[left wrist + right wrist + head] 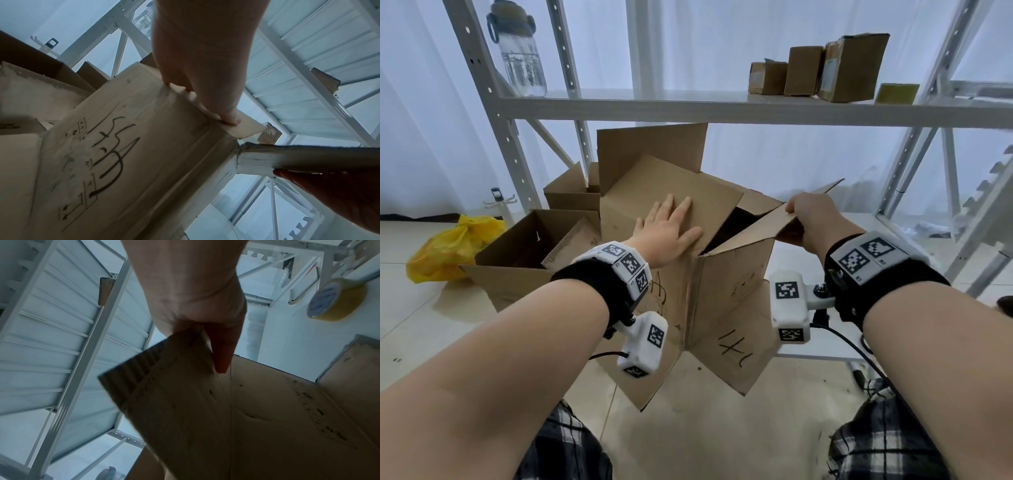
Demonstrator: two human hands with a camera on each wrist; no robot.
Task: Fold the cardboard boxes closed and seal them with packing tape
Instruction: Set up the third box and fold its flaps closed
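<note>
Left hand (671, 233) lies flat on one flap (681, 192); right hand (811, 219) pinches the center-right flap (750, 233), which may spring open.

Both bare forearms reached forward from the near edge, each with a black band and white tagged blocks strapped at the wrist. The left hand (669, 233) lay palm down with its fingers (683, 207) straight and spread, pressing flat on a cardboard flap (671, 192). Farther right, the right hand (813, 219) was turned knuckles up, fingers curled under and thumb on top, its grip pinching the edge of another flap (753, 231). In the right wrist view, that flap (174, 386) ran out from between thumb and fingers.
</note>
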